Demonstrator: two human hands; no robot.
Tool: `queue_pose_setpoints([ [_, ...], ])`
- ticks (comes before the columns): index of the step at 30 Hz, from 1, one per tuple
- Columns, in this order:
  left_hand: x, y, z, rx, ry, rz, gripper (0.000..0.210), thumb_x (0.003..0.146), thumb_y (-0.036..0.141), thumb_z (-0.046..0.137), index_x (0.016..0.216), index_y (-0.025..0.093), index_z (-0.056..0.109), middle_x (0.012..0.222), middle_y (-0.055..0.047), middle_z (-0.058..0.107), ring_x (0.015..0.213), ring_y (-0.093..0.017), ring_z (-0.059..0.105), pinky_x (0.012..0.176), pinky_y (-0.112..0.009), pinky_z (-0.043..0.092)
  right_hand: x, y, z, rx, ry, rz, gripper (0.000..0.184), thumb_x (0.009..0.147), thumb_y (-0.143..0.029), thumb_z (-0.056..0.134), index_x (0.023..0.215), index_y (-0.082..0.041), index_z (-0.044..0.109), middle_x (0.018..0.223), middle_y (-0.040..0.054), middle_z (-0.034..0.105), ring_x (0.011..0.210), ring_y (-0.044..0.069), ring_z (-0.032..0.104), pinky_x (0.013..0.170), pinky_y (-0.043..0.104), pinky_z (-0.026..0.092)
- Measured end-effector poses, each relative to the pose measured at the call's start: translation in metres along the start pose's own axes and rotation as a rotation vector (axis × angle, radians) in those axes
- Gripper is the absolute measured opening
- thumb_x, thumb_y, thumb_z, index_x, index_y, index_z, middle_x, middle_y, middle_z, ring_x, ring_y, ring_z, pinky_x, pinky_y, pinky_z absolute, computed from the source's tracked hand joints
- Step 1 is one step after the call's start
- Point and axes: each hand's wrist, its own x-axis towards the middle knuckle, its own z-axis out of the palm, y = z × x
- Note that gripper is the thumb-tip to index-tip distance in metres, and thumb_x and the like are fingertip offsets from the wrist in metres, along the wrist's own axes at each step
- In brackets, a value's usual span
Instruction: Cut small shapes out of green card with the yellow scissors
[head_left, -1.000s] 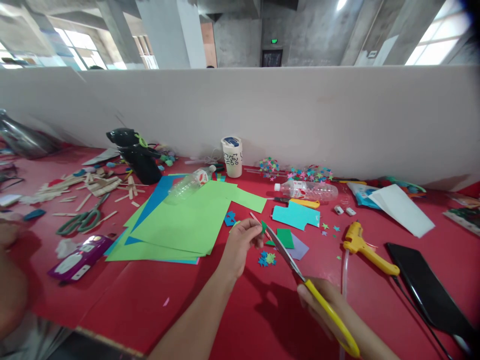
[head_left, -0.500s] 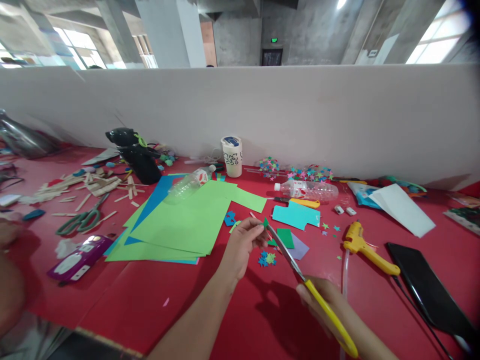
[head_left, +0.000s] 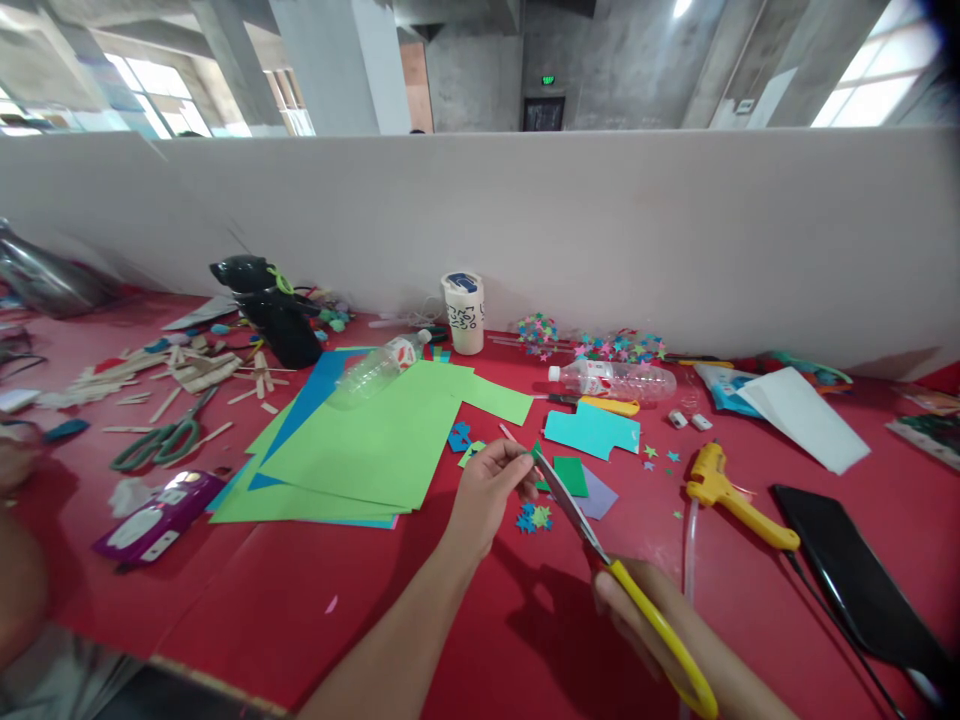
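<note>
Scissors point(head_left: 637, 598) at edge of green scrap point(head_left: 536, 449); glue gun point(head_left: 708, 480) well apart.

The left hand point(head_left: 486, 490) partly hides the green scrap point(head_left: 537, 448). The yellow-handled scissors point(head_left: 619, 576) partly cover the right hand point(head_left: 652, 580). The left edge cuts off the metal vessel point(head_left: 49, 272) and a co-worker's blurred arm point(head_left: 19, 590). Cup point(head_left: 466, 322) lettering is illegible.

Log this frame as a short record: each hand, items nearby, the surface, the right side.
left hand: pinching a small green paper piece
right hand: holding long yellow-handled metal scissors, blades at that piece
nearby: small blue and light-green star cutouts, flat lilac paper
surface: red tabletop
right side: yellow plastic glue gun, flat black rectangular device
</note>
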Motion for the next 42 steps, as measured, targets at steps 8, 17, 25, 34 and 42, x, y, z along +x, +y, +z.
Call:
queue_pose_setpoints([
  [8, 0.0003, 0.0007, -0.0018, 0.02, -0.012, 0.006, 0.013, 0.073, 0.027, 0.057, 0.071, 0.014, 0.054, 0.058, 0.001, 0.057, 0.046, -0.008, 0.051, 0.049, -0.022, 0.039, 0.0018, -0.0008, -0.0029, -0.103, 0.036, -0.058, 0.052, 0.072, -0.069, 0.04, 0.057, -0.019, 0.039, 0.04, -0.0092, 0.027, 0.037, 0.006, 0.026, 0.036, 0.019, 0.019],
  [17, 0.0021, 0.0031, -0.005, 0.051, -0.033, 0.006, 0.013, 0.072, 0.026, 0.057, 0.068, 0.014, 0.054, 0.058, 0.001, 0.058, 0.046, -0.008, 0.051, 0.048, -0.021, 0.039, 0.0021, -0.0002, -0.0034, -0.101, 0.073, -0.031, 0.049, 0.072, -0.064, 0.044, 0.054, -0.019, 0.039, 0.041, -0.0086, 0.027, 0.037, 0.006, 0.025, 0.036, 0.02, 0.017],
  [25, 0.0007, -0.0001, -0.0039, -0.077, -0.081, -0.059, 0.014, 0.072, 0.028, 0.059, 0.074, 0.014, 0.057, 0.062, 0.0, 0.06, 0.049, -0.009, 0.054, 0.051, -0.022, 0.039, 0.0026, 0.0017, -0.0026, -0.098, 0.053, -0.018, 0.044, 0.076, -0.059, 0.043, 0.057, -0.02, 0.038, 0.039, -0.01, 0.026, 0.033, 0.005, 0.023, 0.033, 0.019, 0.015],
  [34, 0.0026, -0.0002, -0.0065, -0.054, -0.055, -0.019, 0.01, 0.073, 0.023, 0.058, 0.07, 0.014, 0.056, 0.059, 0.001, 0.058, 0.047, -0.007, 0.051, 0.049, -0.021, 0.039, 0.0048, 0.0043, -0.0024, -0.146, 0.054, -0.034, 0.047, 0.074, -0.062, 0.044, 0.055, -0.02, 0.036, 0.039, -0.0089, 0.028, 0.036, 0.006, 0.025, 0.038, 0.02, 0.017],
  [42, 0.0039, 0.0035, -0.0085, -0.028, -0.031, -0.047, 0.012, 0.069, 0.025, 0.061, 0.068, 0.014, 0.055, 0.055, 0.001, 0.059, 0.044, -0.008, 0.051, 0.046, -0.021, 0.039, 0.0044, 0.0036, -0.0043, -0.159, 0.032, -0.032, 0.046, 0.075, -0.06, 0.044, 0.055, -0.02, 0.037, 0.039, -0.0092, 0.028, 0.033, 0.005, 0.026, 0.036, 0.02, 0.016],
])
